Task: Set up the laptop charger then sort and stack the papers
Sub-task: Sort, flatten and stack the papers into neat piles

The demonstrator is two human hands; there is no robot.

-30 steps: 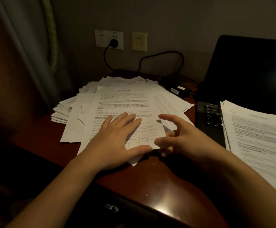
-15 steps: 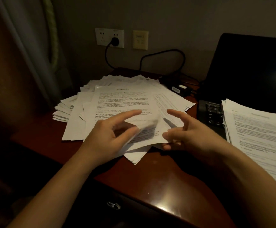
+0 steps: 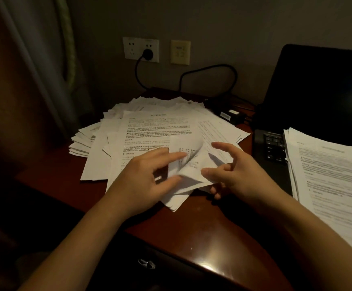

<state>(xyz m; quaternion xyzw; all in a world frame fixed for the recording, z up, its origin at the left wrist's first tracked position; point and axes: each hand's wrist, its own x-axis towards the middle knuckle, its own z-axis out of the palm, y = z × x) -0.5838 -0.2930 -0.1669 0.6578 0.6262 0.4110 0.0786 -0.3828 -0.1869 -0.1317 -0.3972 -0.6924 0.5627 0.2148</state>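
Table (image 3: 192, 238): dark polished wood. The laptop (image 3: 318, 97) stands open on it with a dark screen, and serves as the reference here.

A squared stack (image 3: 328, 175) of printed papers lies over the right part of the laptop's keyboard. A loose heap (image 3: 150, 127) of papers, fanned and unaligned, covers the table to the laptop's left.

The left hand (image 3: 145, 181) and right hand (image 3: 240, 175) meet over the heap's near corner on the laptop's side. The top sheet (image 3: 192, 160) is curled up at that corner.
- **Left grip:** narrow, with forefinger above the curl and thumb beneath, pinching the sheet.
- **Right grip:** thumb against the sheet's edge, forefinger raised clear, other fingers tucked below. Whether it holds the paper cannot be told.

The charger brick (image 3: 228, 115) lies just left of the laptop's back edge, behind the heap. Its plug (image 3: 147, 53) sits in the wall socket (image 3: 141, 49) further left, so the charger appears dealt with.

Judgement: single sheets are light, limp and slick against one another. A corner pinch separates one, but lifting by the corner alone invites a crease or drags a neighbour along. It would be better to support an edge before carrying the sheet to the stack.
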